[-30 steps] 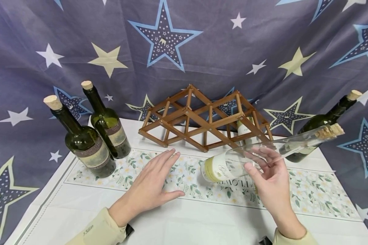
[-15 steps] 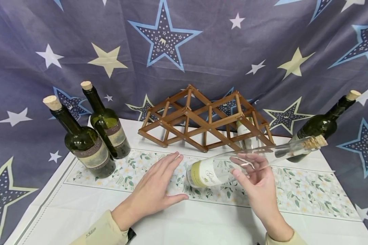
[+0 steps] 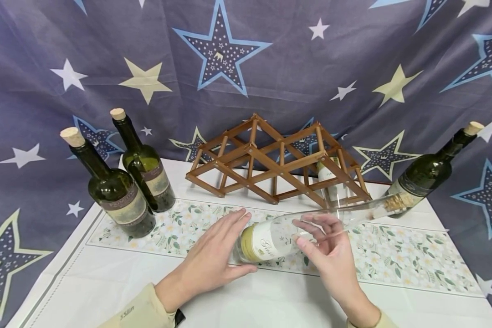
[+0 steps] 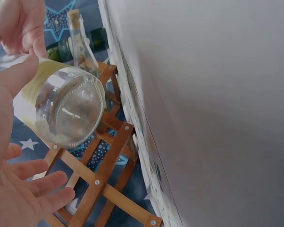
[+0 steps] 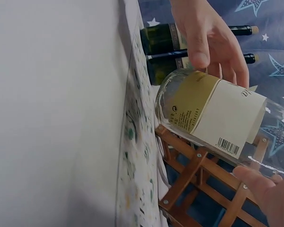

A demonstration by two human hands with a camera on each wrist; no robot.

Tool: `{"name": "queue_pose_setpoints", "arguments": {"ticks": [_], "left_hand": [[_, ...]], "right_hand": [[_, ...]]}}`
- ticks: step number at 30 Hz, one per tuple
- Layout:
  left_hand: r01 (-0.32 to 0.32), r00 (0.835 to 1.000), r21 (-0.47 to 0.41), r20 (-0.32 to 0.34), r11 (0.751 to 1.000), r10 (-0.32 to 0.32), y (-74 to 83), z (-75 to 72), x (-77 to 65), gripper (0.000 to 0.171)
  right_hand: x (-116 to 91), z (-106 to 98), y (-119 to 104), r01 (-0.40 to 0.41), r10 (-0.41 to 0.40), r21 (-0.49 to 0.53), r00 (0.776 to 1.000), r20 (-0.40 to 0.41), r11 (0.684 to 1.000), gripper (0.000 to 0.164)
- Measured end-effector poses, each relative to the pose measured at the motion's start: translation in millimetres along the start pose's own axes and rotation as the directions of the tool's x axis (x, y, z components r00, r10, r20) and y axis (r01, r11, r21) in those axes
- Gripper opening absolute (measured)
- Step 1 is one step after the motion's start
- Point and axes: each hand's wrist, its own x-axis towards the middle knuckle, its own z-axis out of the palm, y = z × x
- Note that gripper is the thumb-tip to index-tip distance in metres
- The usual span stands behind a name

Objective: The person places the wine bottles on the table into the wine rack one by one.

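Note:
A clear glass wine bottle (image 3: 266,241) with a cork and a white-and-yellow label lies tilted over the floral runner, its base toward the left and its neck toward the right. My right hand (image 3: 332,259) grips the middle of its body, thumb on the near side. Beside the base, my left hand (image 3: 213,255) is held with fingers extended and thumb apart. The left wrist view shows the round glass base (image 4: 71,109) facing that open palm. From the right wrist, the back label (image 5: 227,116) and barcode are visible.
A brown wooden lattice wine rack (image 3: 280,173) stands behind, with another clear bottle (image 3: 332,182) at its right end. Two corked dark green bottles (image 3: 120,200) (image 3: 149,177) stand at left, one green bottle (image 3: 424,175) at right. A starry curtain (image 3: 291,68) hangs behind the table.
My right hand has carried the clear bottle left and slightly toward me, bringing its base to my left hand. The left hand has shifted slightly right.

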Motion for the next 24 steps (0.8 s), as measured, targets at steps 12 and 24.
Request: {"name": "queue_pose_setpoints", "arguments": {"ticks": [12,24], "left_hand": [[-0.034,0.999,-0.035,-0.016,0.999,0.033,5.6,4.3,1.2,0.107],[-0.049,0.999,-0.057,-0.025,0.997,0.048,7.8,6.5,0.5,0.106]], "right_hand": [[-6,10,6,0.031,-0.036,0.098,0.998,0.042,0.995,0.05],[-8,15,8,0.052,-0.064,0.142,0.995,0.081,0.989,0.048]]}}
